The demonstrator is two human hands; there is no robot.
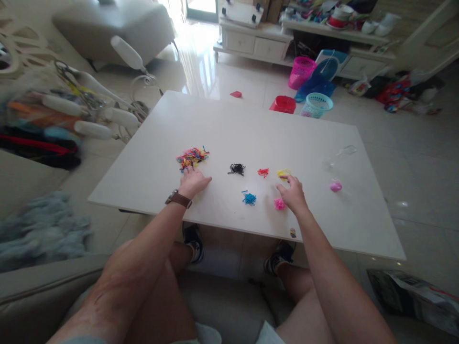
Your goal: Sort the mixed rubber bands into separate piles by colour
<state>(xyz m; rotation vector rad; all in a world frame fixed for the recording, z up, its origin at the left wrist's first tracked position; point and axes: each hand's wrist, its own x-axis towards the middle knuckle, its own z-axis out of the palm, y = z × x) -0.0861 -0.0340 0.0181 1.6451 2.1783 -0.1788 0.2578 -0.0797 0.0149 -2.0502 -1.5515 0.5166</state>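
My left hand (193, 182), with a brown-strapped watch on its wrist, reaches to the near edge of a mixed-colour pile of what look like small rubber bands (193, 156). Its thumb is spread away from the fingers, and the fingertips touch the pile. My right hand (293, 193) hovers by the yellow bands (283, 173), thumb and fingers apart, nothing visible between them. Just below it lies a pink heap (279, 204), partly beside the hand. Between my hands are separate heaps of black bands (237, 169), red bands (263, 172) and blue bands (249, 198).
The white table (222, 124) carries a pink egg-shaped object (336, 185) and a clear object (339, 158) on the right. A small sticker-like figure (293, 233) is at the near edge. Beyond the table stand a red stool or bin (283, 104) and a light-blue basket (317, 105).
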